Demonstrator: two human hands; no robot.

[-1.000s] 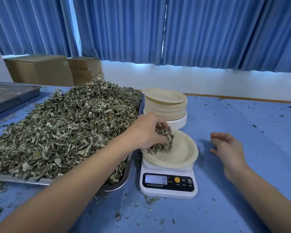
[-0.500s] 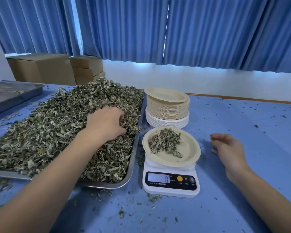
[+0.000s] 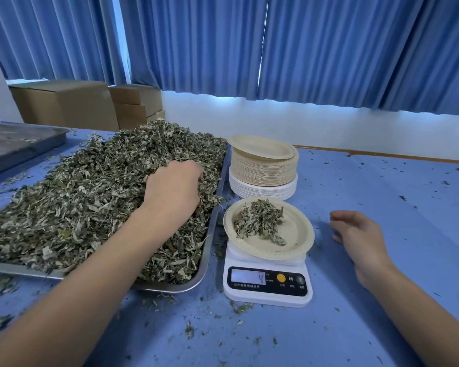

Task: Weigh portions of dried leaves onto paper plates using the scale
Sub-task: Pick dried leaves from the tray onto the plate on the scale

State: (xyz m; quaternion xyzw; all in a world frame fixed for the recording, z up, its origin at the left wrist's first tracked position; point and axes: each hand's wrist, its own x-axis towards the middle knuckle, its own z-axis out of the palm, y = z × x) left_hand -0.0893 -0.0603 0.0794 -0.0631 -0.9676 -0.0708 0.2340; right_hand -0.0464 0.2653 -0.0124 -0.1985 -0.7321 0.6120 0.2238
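Note:
A heap of dried green leaves (image 3: 72,205) fills a steel tray (image 3: 210,250) on the left of the blue table. My left hand (image 3: 174,189) is dug into the heap near its right edge, fingers curled into the leaves. Right of the tray stands a white digital scale (image 3: 266,287) whose display reads 4. On it sits a beige paper plate (image 3: 294,237) with a small pile of leaves (image 3: 260,221). My right hand (image 3: 355,234) hovers just right of the plate, fingers loosely curled, holding nothing.
A stack of beige and white paper plates (image 3: 264,170) stands behind the scale. A second steel tray (image 3: 16,147) lies at the far left. Cardboard boxes (image 3: 72,104) stand behind the table under blue curtains. Leaf crumbs litter the table.
My left hand dropped a handful of leaves on the plate, went back left into the heap and now curls into the leaves. The scale display changed from 0 to 4. My right hand stayed put.

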